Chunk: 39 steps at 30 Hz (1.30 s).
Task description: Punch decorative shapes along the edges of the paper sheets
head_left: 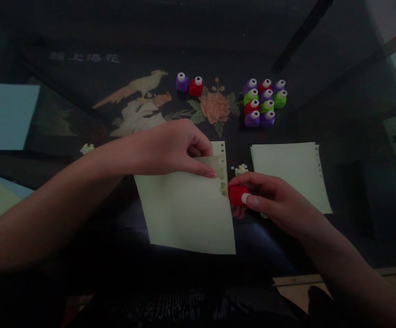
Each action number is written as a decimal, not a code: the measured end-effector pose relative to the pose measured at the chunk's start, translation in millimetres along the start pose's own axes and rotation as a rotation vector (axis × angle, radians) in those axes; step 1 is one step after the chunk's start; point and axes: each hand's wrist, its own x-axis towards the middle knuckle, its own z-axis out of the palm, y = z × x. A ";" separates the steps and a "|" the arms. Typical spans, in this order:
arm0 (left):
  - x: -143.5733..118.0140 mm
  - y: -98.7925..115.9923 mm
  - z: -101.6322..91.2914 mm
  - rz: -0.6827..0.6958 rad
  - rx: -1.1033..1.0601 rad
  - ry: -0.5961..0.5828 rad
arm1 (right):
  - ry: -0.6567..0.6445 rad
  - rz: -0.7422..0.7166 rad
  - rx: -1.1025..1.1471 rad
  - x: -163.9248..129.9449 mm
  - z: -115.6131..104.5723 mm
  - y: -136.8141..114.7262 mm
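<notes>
My left hand [187, 152] pinches the upper part of a pale yellow-green sheet of paper [187, 214], its thumb lying on top near the right edge. Small punched shapes run down that edge. In my right hand [269, 193] is a red craft punch [238, 195] with a white button, tipped on its side against the sheet's right edge. My thumb rests at the white button. Whether the paper sits inside the punch's slot I cannot tell. Another sheet [219, 148] shows behind the held one, also with holes along its edge.
Several purple, red and green punches [266, 102] stand grouped at the back right; a purple [182, 83] and a red punch [195, 86] stand farther left. Punched pale sheets [286, 168] lie right. Paper bits [241, 169] and more bits [87, 148] are scattered. Blue paper [7, 116] lies left.
</notes>
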 end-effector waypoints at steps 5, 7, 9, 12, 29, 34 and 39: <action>1.4 2.7 1.3 -0.032 -0.011 -0.016 | -0.011 0.010 0.001 -0.3 0.8 -1.3; 1.5 4.4 1.6 -0.040 -0.016 -0.014 | -0.006 0.013 -0.017 -0.2 1.3 -1.4; 1.6 5.2 2.0 -0.034 -0.019 -0.001 | -0.002 0.024 -0.051 0.0 1.7 -1.4; 1.8 4.5 2.9 -0.012 -0.007 0.014 | 0.004 0.031 -0.096 0.2 2.2 -1.5; 6.3 1.4 11.1 0.042 0.111 0.037 | 0.015 0.066 -0.202 2.5 7.6 -0.3; 6.7 -0.6 11.6 0.065 0.136 0.047 | 0.030 0.082 -0.204 2.6 8.1 -0.1; 6.5 -2.3 11.1 0.034 0.149 0.054 | 0.029 0.056 -0.215 3.0 6.7 0.5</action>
